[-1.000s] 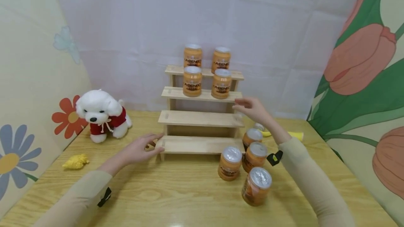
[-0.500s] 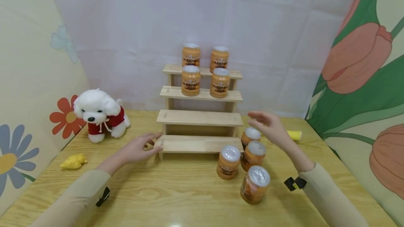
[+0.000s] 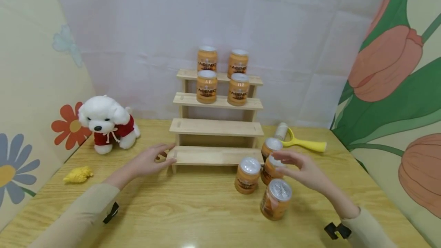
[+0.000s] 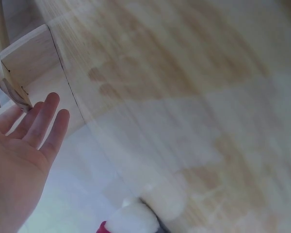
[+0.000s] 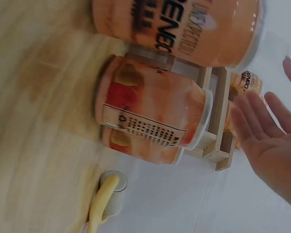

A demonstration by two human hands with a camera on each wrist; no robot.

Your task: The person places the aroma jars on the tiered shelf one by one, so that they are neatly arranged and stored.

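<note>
My left hand (image 3: 151, 162) touches the left end of the lowest step of a four-step wooden rack (image 3: 215, 127); in the left wrist view its straight fingers (image 4: 47, 119) reach the board's edge. Over the orange cans at the rack's right front hovers my right hand (image 3: 301, 169), fingers spread from the thumb, holding nothing. It partly hides the middle can (image 3: 267, 173). Around that one stand a rear can (image 3: 270, 147), a left can (image 3: 247, 175) and a front can (image 3: 275, 200). The right wrist view shows the cans (image 5: 150, 104) upright, beside the right hand (image 5: 276, 138).
Several more orange cans (image 3: 206, 89) stand in pairs on the rack's upper two steps. A white plush dog (image 3: 106, 119) and a small yellow object (image 3: 78, 174) are at left. Behind the cans lies a yellow-handled tool (image 3: 306, 144) with a white cylinder.
My right hand has left the rack's right side and come down toward me, over the cans on the table. The left hand stays at the lowest step. The cans stand as before.
</note>
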